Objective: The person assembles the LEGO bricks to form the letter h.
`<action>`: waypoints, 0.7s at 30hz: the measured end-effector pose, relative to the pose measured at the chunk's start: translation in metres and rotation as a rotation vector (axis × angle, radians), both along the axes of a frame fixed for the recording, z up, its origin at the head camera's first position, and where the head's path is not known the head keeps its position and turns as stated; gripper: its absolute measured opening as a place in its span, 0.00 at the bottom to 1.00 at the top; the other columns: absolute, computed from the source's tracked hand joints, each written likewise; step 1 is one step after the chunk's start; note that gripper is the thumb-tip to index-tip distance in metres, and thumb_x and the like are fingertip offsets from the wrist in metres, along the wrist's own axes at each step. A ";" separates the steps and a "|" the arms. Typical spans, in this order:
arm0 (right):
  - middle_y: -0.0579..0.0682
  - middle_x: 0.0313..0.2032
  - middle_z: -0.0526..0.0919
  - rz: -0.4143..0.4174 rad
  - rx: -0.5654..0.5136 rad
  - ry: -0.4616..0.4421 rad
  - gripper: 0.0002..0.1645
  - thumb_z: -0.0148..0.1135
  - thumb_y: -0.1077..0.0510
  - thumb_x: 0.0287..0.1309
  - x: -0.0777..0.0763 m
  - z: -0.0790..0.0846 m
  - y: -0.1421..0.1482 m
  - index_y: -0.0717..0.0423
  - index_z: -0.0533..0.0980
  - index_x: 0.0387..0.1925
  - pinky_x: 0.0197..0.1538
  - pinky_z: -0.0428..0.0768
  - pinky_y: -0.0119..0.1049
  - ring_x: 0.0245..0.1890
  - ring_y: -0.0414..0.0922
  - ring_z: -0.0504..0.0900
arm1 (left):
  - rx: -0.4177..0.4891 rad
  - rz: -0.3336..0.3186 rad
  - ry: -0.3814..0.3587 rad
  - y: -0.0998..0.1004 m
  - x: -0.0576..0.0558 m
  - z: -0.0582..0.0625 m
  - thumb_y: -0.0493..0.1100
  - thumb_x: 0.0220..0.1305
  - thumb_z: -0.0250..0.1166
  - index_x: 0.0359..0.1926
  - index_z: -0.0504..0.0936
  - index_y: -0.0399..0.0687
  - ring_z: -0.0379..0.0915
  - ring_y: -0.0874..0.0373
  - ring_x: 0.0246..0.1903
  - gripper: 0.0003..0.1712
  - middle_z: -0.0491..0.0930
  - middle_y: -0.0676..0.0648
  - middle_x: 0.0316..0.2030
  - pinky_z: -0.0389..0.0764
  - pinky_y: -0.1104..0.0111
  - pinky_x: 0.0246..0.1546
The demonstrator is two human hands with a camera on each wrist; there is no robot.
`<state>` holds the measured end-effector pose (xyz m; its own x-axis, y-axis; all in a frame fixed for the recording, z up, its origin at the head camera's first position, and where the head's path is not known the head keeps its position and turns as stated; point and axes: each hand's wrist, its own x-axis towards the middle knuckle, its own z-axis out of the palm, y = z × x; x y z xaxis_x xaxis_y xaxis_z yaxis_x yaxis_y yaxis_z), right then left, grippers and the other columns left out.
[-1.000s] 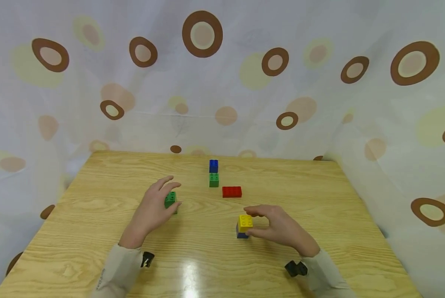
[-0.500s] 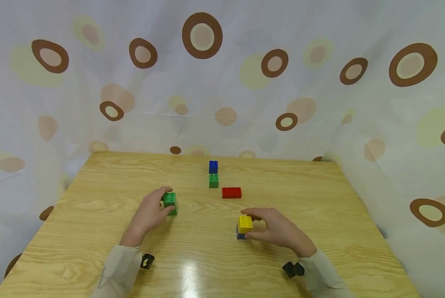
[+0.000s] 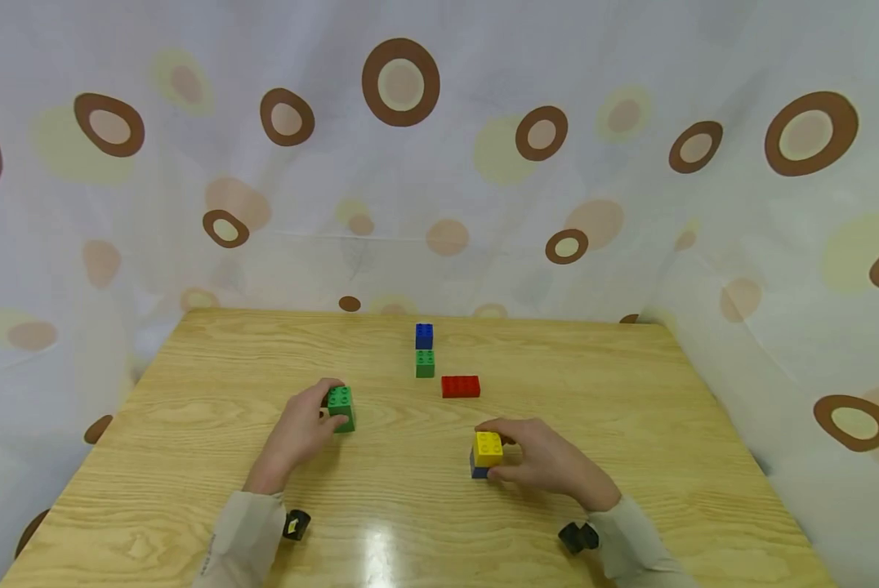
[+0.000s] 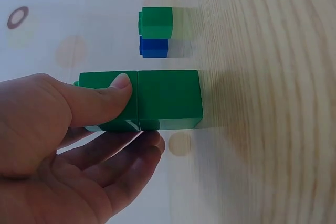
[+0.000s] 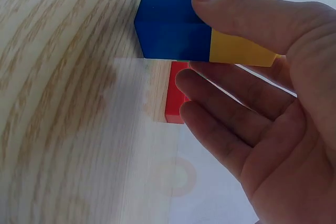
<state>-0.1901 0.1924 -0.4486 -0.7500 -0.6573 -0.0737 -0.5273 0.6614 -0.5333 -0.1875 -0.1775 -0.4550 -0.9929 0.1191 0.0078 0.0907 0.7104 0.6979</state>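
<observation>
Hands (image 3: 300, 429) (image 3: 546, 461) on green stack (image 3: 342, 407), yellow-blue stack (image 3: 486, 455)

On the table (image 3: 594, 367), a blue toy brick (image 3: 424, 336) is sitting near the far edge, a green brick (image 3: 425, 364) before it, a red brick (image 3: 460, 387) nearer the right edge; a spotted sheet (image 3: 439, 175) is hanging behind.

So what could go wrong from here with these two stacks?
The left hand has its thumb on the upper green block, short of the seam, so the lower green block might drop away if they're only loosely joined and get lifted. The red brick lies a little beyond the right hand, so a forward reach could nudge it.
</observation>
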 end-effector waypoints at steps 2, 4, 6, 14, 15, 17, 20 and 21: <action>0.53 0.61 0.81 -0.006 0.003 -0.007 0.34 0.74 0.54 0.59 0.000 -0.001 -0.001 0.57 0.74 0.65 0.58 0.81 0.51 0.54 0.51 0.84 | 0.013 -0.005 0.004 0.002 -0.001 -0.001 0.34 0.68 0.67 0.67 0.71 0.37 0.80 0.40 0.53 0.28 0.81 0.36 0.54 0.83 0.50 0.51; 0.52 0.60 0.82 -0.016 -0.002 -0.004 0.32 0.73 0.54 0.60 0.000 -0.001 -0.001 0.57 0.74 0.64 0.58 0.81 0.50 0.54 0.50 0.84 | 0.028 -0.017 0.012 0.005 -0.001 -0.002 0.34 0.68 0.67 0.66 0.71 0.36 0.79 0.41 0.53 0.28 0.81 0.37 0.54 0.82 0.50 0.52; 0.51 0.59 0.83 -0.026 -0.007 0.006 0.31 0.73 0.54 0.60 0.000 0.000 -0.001 0.56 0.75 0.63 0.57 0.82 0.49 0.53 0.49 0.84 | 0.039 -0.041 0.028 0.010 -0.001 -0.003 0.35 0.68 0.67 0.66 0.71 0.36 0.79 0.42 0.54 0.27 0.81 0.38 0.54 0.81 0.51 0.54; 0.45 0.53 0.85 -0.073 -0.052 0.099 0.27 0.74 0.55 0.58 -0.001 0.006 0.005 0.53 0.78 0.58 0.52 0.83 0.45 0.48 0.44 0.83 | 0.076 -0.158 0.113 0.041 -0.001 -0.002 0.35 0.66 0.68 0.62 0.75 0.39 0.79 0.48 0.51 0.24 0.81 0.44 0.51 0.81 0.54 0.54; 0.45 0.52 0.85 -0.071 -0.054 0.111 0.26 0.74 0.55 0.58 -0.001 0.006 0.006 0.53 0.78 0.58 0.52 0.83 0.44 0.47 0.43 0.83 | 0.078 -0.171 0.117 0.044 -0.001 -0.003 0.35 0.66 0.69 0.61 0.75 0.40 0.79 0.49 0.51 0.24 0.81 0.45 0.51 0.81 0.55 0.54; 0.45 0.52 0.85 -0.060 -0.060 0.136 0.26 0.74 0.56 0.57 -0.001 0.006 0.009 0.53 0.78 0.57 0.51 0.83 0.43 0.47 0.43 0.83 | 0.081 -0.195 0.120 0.053 -0.001 -0.004 0.36 0.65 0.70 0.60 0.76 0.41 0.79 0.50 0.50 0.23 0.81 0.46 0.50 0.81 0.55 0.54; 0.46 0.52 0.85 -0.056 -0.069 0.133 0.27 0.74 0.57 0.57 -0.001 0.005 0.012 0.55 0.78 0.58 0.51 0.84 0.42 0.47 0.43 0.84 | 0.086 -0.239 0.120 0.064 -0.001 -0.005 0.37 0.65 0.70 0.58 0.77 0.42 0.79 0.50 0.50 0.22 0.81 0.47 0.50 0.81 0.55 0.53; 0.47 0.53 0.85 -0.058 -0.068 0.126 0.28 0.74 0.57 0.57 0.000 0.004 0.013 0.55 0.77 0.59 0.51 0.84 0.43 0.48 0.44 0.84 | 0.093 -0.255 0.113 0.067 -0.001 -0.006 0.37 0.65 0.70 0.58 0.77 0.42 0.79 0.50 0.50 0.21 0.81 0.47 0.49 0.81 0.55 0.54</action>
<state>-0.1906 0.2050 -0.4442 -0.7870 -0.6133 0.0671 -0.5554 0.6570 -0.5098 -0.1884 -0.1103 -0.4607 -0.9233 0.3580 0.1389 0.3386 0.5885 0.7342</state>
